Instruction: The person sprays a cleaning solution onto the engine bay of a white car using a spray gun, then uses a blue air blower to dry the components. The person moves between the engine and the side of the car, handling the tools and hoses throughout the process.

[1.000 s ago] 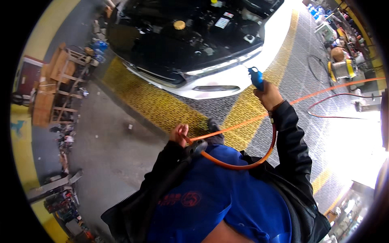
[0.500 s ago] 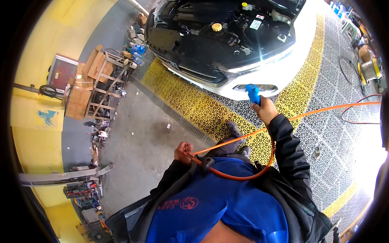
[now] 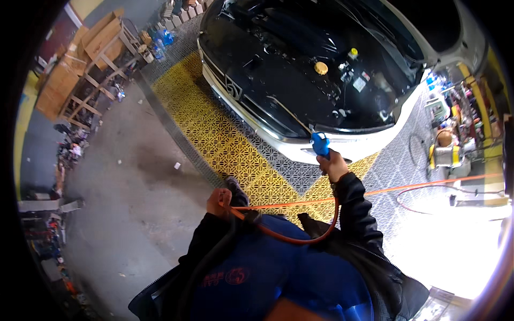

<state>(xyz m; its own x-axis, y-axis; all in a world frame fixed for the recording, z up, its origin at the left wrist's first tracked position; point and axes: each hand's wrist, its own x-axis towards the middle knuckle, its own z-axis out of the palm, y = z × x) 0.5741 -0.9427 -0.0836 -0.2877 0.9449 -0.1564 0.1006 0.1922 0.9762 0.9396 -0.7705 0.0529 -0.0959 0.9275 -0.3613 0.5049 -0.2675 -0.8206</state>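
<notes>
Nearest is the wearer's blue cloth shirt (image 3: 251, 257) under a dark jacket (image 3: 356, 214). At left, the left hand (image 3: 219, 202) is curled closed around an orange hose (image 3: 300, 242). The hose, smooth and round, loops across the body; it looks bendy yet springy, best held in a full fist. Farther, at right, the right hand (image 3: 333, 165) is wrapped around the handle of a blue air gun (image 3: 320, 144), which is in front of the car's near corner. The gun seems light, stiff and hard, with the handle the natural grip. Beyond lie openwork yellow and grey floor tiles (image 3: 198, 117), then a glossy white car (image 3: 375, 136), engine bay open. Far left: creased cardboard (image 3: 59, 88).
</notes>
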